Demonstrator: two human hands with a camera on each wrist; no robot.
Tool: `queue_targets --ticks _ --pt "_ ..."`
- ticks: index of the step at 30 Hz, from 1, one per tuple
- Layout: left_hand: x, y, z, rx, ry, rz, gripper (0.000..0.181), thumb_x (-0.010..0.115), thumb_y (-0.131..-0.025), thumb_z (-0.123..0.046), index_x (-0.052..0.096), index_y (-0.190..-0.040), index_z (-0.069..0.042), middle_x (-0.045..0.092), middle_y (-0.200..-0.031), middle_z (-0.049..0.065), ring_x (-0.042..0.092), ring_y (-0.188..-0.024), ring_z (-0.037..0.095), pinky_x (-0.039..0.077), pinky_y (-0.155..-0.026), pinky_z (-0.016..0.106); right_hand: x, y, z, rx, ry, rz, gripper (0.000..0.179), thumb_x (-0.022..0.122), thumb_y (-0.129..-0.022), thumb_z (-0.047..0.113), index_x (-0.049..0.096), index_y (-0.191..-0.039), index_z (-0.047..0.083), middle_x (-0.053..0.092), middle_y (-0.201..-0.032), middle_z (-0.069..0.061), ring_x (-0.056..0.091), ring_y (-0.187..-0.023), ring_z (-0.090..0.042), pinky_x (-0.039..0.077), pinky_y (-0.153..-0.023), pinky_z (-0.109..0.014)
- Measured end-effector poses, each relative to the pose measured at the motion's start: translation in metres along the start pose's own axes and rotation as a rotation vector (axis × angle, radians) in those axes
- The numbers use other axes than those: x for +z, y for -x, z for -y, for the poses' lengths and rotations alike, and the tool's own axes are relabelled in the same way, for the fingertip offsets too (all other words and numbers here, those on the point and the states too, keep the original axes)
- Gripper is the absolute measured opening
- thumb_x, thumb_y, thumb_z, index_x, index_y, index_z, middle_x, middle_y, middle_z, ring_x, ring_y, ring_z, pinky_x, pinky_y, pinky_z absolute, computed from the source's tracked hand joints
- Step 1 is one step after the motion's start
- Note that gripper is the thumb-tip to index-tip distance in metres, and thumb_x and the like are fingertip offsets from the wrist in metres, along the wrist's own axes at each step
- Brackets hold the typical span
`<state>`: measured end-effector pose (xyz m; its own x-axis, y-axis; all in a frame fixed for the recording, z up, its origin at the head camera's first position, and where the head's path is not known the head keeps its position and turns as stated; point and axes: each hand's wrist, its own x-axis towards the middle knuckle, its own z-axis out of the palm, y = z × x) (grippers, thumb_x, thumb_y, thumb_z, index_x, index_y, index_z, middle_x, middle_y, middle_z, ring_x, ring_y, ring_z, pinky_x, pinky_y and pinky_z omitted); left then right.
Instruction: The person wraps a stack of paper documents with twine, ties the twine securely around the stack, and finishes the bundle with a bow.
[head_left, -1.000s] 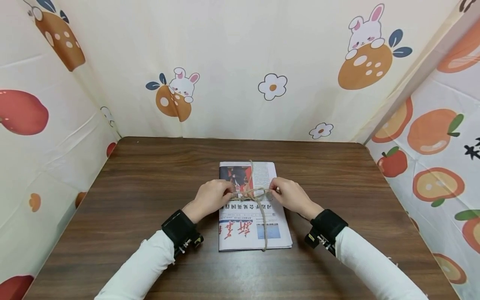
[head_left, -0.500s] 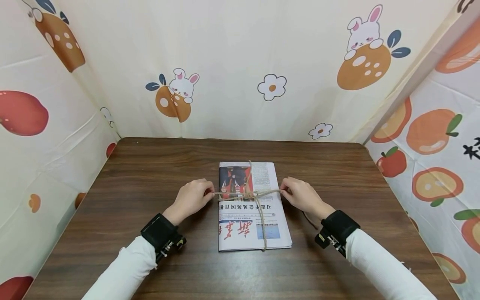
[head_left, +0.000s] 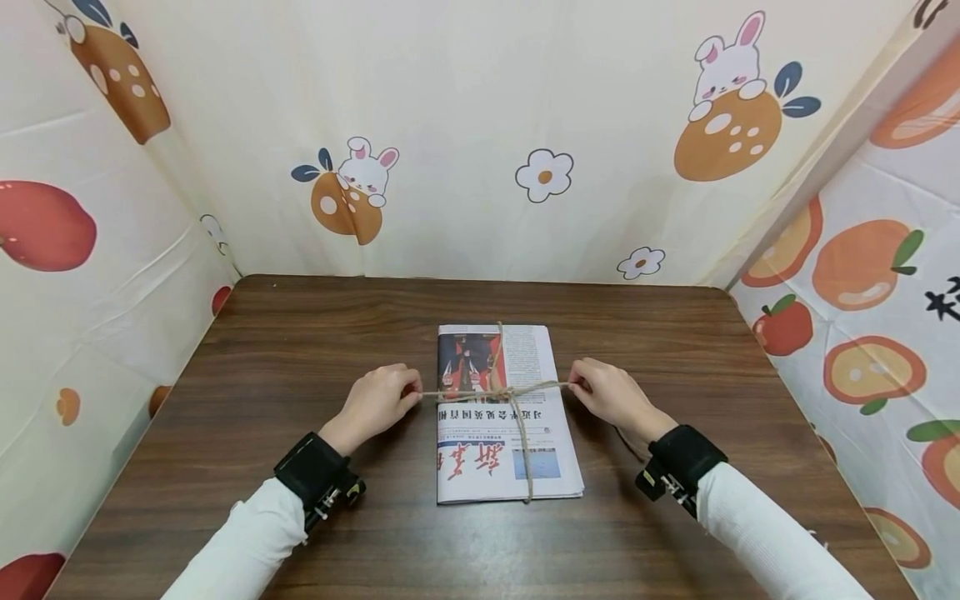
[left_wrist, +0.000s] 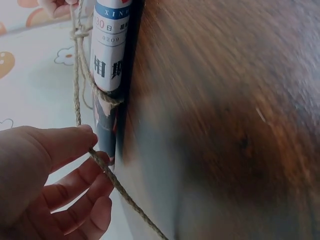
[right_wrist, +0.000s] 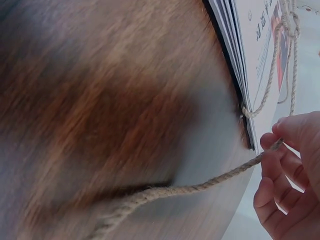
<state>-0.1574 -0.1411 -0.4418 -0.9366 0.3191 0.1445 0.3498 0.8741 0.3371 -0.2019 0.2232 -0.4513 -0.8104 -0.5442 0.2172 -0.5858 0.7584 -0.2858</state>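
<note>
A folded stack of newspapers (head_left: pixel 468 467) lies flat on the table, with twine (head_left: pixel 522 442) running round it lengthwise and crosswise. The strands meet in a knot (head_left: pixel 508 392) on the top sheet. Left of the stack, my left hand (head_left: pixel 378 406) pinches one end of the twine between thumb and forefinger. My right hand (head_left: pixel 617 400) pinches the other end beyond the right edge. Both ends stretch outward from the knot, nearly straight. A loose tail of twine (left_wrist: pixel 131 200) hangs past the left fingers, and another tail (right_wrist: pixel 200 186) trails from the right hand.
The dark wooden table (head_left: pixel 315 325) extends around the stack on every side. A cream printed curtain (head_left: pixel 450 100) stands at the back edge, with fruit-printed sheets (head_left: pixel 862 350) at the sides. Black bands (head_left: pixel 686 458) with small cameras sit on both wrists.
Both hands have moved apart, left hand leftward and right hand rightward, drawing the twine ends out. The loop at the knot has shrunk. The newspapers have stayed in place.
</note>
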Motion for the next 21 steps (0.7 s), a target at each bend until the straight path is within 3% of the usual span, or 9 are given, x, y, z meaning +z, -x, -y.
queue_targets --ticks 21 --pt "-0.003 0.010 0.011 -0.019 0.013 0.023 0.013 0.069 -0.081 -0.017 0.061 -0.072 -0.019 0.051 -0.070 -0.006 0.045 -0.058 0.010 0.037 -0.050 0.026 0.004 0.011 -0.013 0.004 0.026 -0.015 0.018 0.066 -0.079 0.006 0.054 -0.073 0.019 0.050 -0.069 0.009 0.045 -0.056 -0.007 0.037 -0.049 -0.024"
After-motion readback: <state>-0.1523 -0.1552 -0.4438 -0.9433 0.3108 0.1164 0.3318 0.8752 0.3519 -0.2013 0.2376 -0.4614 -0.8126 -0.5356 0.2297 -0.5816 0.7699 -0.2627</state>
